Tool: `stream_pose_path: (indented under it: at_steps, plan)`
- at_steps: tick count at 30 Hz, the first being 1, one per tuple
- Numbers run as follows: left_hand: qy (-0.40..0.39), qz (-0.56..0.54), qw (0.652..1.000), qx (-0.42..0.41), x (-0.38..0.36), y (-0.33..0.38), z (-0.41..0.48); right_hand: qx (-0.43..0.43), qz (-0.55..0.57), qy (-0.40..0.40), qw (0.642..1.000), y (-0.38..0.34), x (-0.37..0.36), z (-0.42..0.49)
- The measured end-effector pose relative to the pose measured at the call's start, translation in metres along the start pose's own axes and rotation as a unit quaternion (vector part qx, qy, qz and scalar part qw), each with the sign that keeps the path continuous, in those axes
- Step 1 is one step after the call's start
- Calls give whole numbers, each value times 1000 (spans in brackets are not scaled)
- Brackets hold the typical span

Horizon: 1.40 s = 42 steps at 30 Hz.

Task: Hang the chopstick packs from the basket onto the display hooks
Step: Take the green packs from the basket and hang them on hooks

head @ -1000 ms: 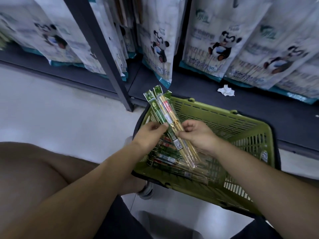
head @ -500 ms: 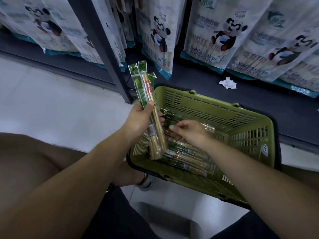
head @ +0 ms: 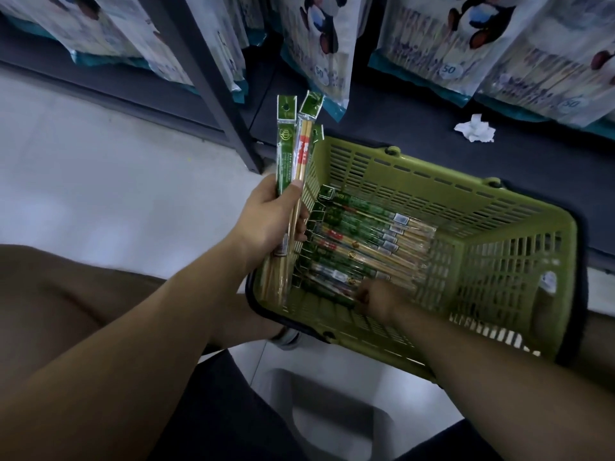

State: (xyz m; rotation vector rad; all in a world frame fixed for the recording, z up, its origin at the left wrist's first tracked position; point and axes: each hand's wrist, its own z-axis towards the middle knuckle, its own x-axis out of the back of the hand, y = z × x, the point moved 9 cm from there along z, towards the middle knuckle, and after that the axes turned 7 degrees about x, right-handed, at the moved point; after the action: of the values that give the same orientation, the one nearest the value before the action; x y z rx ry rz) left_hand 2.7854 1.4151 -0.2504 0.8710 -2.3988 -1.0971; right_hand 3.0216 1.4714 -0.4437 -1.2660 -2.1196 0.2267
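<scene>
Shop floor (head: 100,194), packs (head: 289,151) in left hand (head: 269,221)

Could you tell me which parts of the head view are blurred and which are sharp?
Head view: the right hand in the basket is motion-blurred; the left hand and its packs are sharp; the bags along the top look soft; the lighting is dim.

olive-green slotted basket (head: 432,181), green-headed chopstick packs (head: 352,234), panda-printed white-and-teal bags (head: 466,44), grey floor (head: 100,181).

Bare left hand (head: 269,224) and right hand (head: 379,299), bare forearms (head: 149,327), dark shorts (head: 216,410), grey shoe toe (head: 288,337)
</scene>
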Motion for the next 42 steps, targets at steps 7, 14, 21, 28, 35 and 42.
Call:
stream_pose_path:
  at_steps: [7, 14, 21, 28, 35, 42]
  plan:
    - [-2, -14, 1000, 13, -4, -5, 4, 7, -49, -25, 998, -3, -2, 3]
    - [1, -19, 1000, 11, -1, -6, 7, 14, 35, 17, 999, 9, 19, -3]
    - [6, 15, 1000, 17, -5, -9, 7, 46, 258, 185, 947, -26, 105, -32]
    - [-34, -40, 997, 50, -24, -18, 3, 172, 282, 216, 919, -130, 141, -67]
    - [-66, 30, 997, 2, -26, -7, -10, 218, 78, 290, 929, -156, 148, -83]
    - [-14, 141, 989, -27, -2, 5, -3, 156, 116, 282, 939, -108, 143, -57]
